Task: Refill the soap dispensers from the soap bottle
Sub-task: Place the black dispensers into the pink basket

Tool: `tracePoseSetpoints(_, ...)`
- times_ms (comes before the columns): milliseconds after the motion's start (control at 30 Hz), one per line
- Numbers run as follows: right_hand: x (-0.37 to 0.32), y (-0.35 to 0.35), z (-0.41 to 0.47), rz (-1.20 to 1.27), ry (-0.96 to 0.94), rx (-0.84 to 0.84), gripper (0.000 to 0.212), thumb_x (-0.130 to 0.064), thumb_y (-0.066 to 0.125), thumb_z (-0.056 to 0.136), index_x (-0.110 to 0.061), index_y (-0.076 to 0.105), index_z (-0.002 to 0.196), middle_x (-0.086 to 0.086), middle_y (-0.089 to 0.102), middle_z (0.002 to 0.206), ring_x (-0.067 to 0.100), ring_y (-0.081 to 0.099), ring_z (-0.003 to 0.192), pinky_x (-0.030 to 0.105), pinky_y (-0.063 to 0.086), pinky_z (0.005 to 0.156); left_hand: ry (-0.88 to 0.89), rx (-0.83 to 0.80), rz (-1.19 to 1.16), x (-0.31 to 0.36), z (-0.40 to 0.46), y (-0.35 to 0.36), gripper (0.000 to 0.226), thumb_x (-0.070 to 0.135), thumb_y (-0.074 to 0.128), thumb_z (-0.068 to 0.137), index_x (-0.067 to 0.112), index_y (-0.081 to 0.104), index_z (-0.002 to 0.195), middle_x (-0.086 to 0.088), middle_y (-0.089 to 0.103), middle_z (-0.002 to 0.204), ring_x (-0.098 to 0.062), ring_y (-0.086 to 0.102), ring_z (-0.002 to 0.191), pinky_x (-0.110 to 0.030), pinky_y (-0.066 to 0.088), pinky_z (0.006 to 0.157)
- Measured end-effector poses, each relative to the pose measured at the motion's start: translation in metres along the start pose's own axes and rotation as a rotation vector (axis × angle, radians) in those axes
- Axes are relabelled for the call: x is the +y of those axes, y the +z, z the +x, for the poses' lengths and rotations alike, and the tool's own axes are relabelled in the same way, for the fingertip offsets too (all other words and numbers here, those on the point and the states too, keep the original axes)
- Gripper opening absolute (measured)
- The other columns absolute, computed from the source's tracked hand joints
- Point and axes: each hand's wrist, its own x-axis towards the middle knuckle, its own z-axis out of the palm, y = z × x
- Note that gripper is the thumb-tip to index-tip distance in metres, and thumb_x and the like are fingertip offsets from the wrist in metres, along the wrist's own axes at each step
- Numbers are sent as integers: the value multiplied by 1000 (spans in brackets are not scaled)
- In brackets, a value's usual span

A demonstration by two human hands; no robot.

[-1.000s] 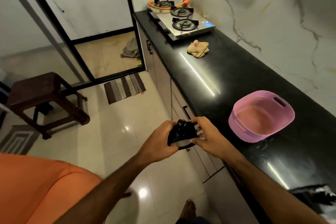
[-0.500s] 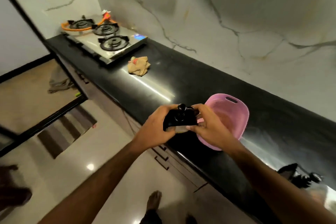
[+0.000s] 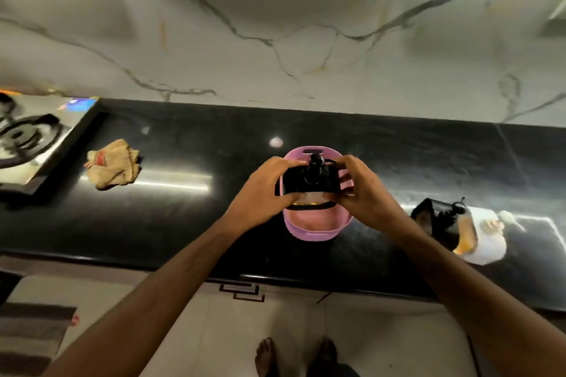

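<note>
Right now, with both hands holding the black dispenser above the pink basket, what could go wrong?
1. The dispenser is held in the air over the pink basket by the left hand and right hand; a slip may drop it.
2. The basket sits close to the black counter front edge; a bump could push it off.

Black pump-top soap dispenser [image 3: 311, 182], seemingly upright, held above the pink basin [image 3: 312, 228].
</note>
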Motion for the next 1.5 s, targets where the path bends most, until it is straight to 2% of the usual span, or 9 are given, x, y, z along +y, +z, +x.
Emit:
tracePoseSetpoints(100,14,-6,-7,-13,69,16,50,-2,81,80,-18,52,118,3,54,121,20,63,99,32,61,76,3,-71,-37,0,14,14,60,14,82,77,28,60,131,33,53,113,14,50,111,-5,39,92)
tracePoseSetpoints(200,25,-6,-11,-72,104,-9,49,-1,80,78,-13,54,117,5,57,118,23,64,97,37,61,71,-15,-144,-29,-4,20,24,59,12,81,74,27,62,128,27,55,111,17,51,106,-2,38,88)
tracePoseSetpoints(333,33,-5,-6,-147,112,-96,47,-7,80,76,-21,51,110,2,60,111,22,64,97,35,61,75,-38,-274,36,-11,25,29,57,19,81,74,30,60,126,17,58,114,2,54,106,-19,45,95)
tracePoseSetpoints(467,38,-3,1,-245,95,-180,46,-12,83,72,-14,53,107,1,62,105,21,62,92,36,58,73,-11,-354,143,-13,29,31,56,25,81,75,23,60,127,8,62,119,-7,56,110,-25,47,95)
tracePoseSetpoints(600,39,3,5,-335,76,-235,41,-11,79,72,-17,49,99,-3,56,96,19,53,85,21,40,64,29,-367,312,-22,29,38,53,37,80,72,23,63,119,6,67,114,-15,59,110,-39,45,105)
tracePoseSetpoints(733,41,11,5,-532,86,-237,41,-30,77,76,-20,52,107,-3,59,103,21,51,97,32,31,83,50,-392,401,-26,29,43,45,42,75,75,25,61,115,9,68,110,-15,57,114,-47,18,123)
tracePoseSetpoints(933,44,14,5,-599,114,-260,37,-33,74,82,-25,54,112,-8,54,99,20,49,103,36,25,96,118,-412,439,-36,31,54,46,60,64,79,29,59,114,12,68,110,-15,58,116,-49,25,120)
tracePoseSetpoints(1233,44,10,10,-541,140,-312,48,-37,82,77,-25,55,116,-4,61,112,18,47,111,39,23,101,62,-433,416,-30,29,51,60,52,83,71,23,61,119,9,67,116,-16,53,120,-46,27,119)
tracePoseSetpoints(1500,42,11,14,-532,157,-338,47,-30,83,76,-27,57,115,-7,62,113,17,49,113,39,22,104,30,-440,413,-27,27,50,63,51,82,73,23,58,124,8,65,123,-18,49,125,-44,25,121)
